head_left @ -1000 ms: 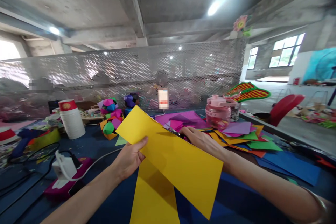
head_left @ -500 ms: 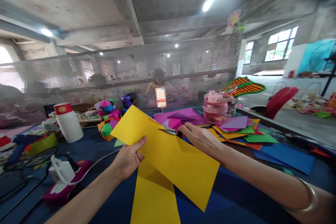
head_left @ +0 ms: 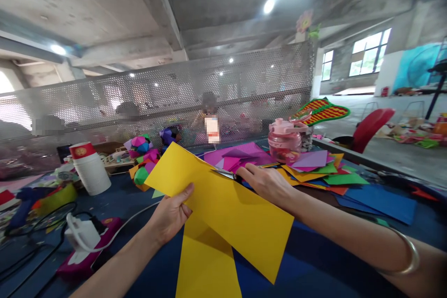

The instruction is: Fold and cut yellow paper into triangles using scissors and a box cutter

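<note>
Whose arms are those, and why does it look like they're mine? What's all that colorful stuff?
They belong to a person wearing a camera on their head. It looks forward and down, so you see nearly what they see; there's no robot. The left hand grips a sheet of yellow paper, thumb on top. The right hand holds scissors at the sheet's far edge. On the blue table, a pile of colored paper and a pink lidded jug are on the right; stacked paper cups stand left.

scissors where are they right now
In the head view, the scissors are near the centre, in the right hand, at the far edge of the held yellow sheet.
</note>
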Available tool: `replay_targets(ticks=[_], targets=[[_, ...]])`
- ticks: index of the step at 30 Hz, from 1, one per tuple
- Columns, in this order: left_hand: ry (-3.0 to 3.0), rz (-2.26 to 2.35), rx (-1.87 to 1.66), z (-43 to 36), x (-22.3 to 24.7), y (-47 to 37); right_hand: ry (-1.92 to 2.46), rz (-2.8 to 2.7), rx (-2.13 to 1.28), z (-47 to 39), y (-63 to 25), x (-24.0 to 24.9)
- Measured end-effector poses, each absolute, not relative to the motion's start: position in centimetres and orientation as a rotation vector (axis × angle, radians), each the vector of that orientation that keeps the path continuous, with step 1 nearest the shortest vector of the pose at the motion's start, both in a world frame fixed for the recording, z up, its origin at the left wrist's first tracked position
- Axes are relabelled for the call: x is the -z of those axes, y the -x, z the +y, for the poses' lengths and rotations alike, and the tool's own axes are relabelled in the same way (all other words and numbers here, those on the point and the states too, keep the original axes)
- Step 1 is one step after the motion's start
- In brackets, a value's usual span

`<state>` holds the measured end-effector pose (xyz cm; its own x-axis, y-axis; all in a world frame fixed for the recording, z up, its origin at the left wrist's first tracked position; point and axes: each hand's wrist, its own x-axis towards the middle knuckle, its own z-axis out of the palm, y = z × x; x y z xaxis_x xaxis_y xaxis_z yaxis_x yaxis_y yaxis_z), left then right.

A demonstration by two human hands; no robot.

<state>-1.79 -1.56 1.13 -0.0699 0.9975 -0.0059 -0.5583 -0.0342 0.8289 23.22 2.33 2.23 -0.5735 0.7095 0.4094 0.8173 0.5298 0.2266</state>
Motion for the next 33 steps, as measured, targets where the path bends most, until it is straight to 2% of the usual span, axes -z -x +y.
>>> replay_targets(ticks=[33], targets=[[-0.723,0.815,-1.488,-1.48,-0.93,1.67,1.251,-2.485,0.61,2.26,-23.33,-2.04]])
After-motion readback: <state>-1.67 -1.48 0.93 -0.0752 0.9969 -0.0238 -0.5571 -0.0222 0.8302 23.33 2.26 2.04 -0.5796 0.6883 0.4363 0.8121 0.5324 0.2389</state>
